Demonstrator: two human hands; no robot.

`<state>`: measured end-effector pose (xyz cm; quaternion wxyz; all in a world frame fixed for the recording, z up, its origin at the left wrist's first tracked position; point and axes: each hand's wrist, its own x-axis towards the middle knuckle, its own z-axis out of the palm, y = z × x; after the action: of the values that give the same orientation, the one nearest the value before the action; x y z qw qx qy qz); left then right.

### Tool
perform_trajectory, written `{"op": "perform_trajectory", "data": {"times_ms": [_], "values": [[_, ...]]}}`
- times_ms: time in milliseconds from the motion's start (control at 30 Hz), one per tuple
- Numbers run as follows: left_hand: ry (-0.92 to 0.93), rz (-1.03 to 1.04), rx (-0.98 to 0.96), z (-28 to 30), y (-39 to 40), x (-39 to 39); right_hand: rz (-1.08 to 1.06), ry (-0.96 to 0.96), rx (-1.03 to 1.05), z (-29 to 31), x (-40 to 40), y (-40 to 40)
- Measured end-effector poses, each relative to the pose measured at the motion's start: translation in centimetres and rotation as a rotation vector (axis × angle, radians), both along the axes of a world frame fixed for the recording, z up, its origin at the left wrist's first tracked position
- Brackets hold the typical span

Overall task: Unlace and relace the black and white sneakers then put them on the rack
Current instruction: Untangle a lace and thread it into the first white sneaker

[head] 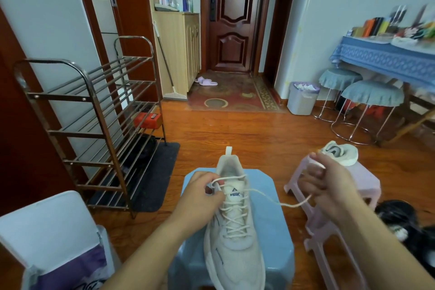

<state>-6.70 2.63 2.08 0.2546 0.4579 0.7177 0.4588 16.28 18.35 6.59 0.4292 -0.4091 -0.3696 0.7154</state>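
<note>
Left hand (pixel 207 189) pinches the cream cord lace (pixel 266 198) at the white mesh sneaker (pixel 233 238) (on a blue plastic stool (pixel 277 231)); right hand (pixel 329 186) grips its free end.

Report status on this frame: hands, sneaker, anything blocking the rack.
Left hand pinching lace at top eyelets; right hand pulling lace end taut. Sneaker on blue stool, mostly laced. Second sneaker on pink stool. Rack path unobstructed.
</note>
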Motion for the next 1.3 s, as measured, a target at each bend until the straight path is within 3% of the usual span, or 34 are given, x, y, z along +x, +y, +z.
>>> {"op": "perform_trajectory", "data": {"times_ms": [67, 100, 167, 367, 533, 700, 900, 1033, 1167, 1300], "values": [[-0.024, 0.009, 0.009, -0.1, 0.1, 0.1, 0.2, -0.673, 0.505, -0.7, -2.8, -2.4], [-0.018, 0.015, 0.019, -0.2, 0.1, 0.2, 0.311, -0.921, 0.73, -1.4, -3.9, -3.4], [0.013, 0.025, 0.037, -0.4, 0.2, 0.2, 0.429, -1.137, 0.925, -2.4, -5.0, -4.7], [0.05, 0.033, 0.05, -0.6, 0.2, 0.3, 0.514, -1.13, 1.015, -2.7, -4.5, -4.0], [0.125, 0.052, 0.028, -0.6, 0.5, 0.6, 0.534, -1.021, 0.786, -2.3, -2.9, -2.3], [0.004, 0.103, -0.031, -0.3, 0.9, 1.2, 0.367, -0.842, 0.594, -2.8, -5.6, -2.9], [-0.086, 0.07, -0.021, 0.8, 0.8, 1.3, 0.439, -0.883, 0.695, -3.2, -7.3, -3.9], [0.021, 0.062, -0.05, 0.9, 0.5, 0.8, 0.479, -0.902, 0.699, -3.0, -6.5, -4.2], [0.0, 0.037, -0.093, 1.1, 0.3, 0.8, 0.438, -1.18, 1.006, -2.3, -6.9, -4.3], [-0.068, 0.026, -0.137, 1.2, 0.3, 1.1, 0.612, -1.188, 1.208, -1.7, -8.8, -4.6]]}}
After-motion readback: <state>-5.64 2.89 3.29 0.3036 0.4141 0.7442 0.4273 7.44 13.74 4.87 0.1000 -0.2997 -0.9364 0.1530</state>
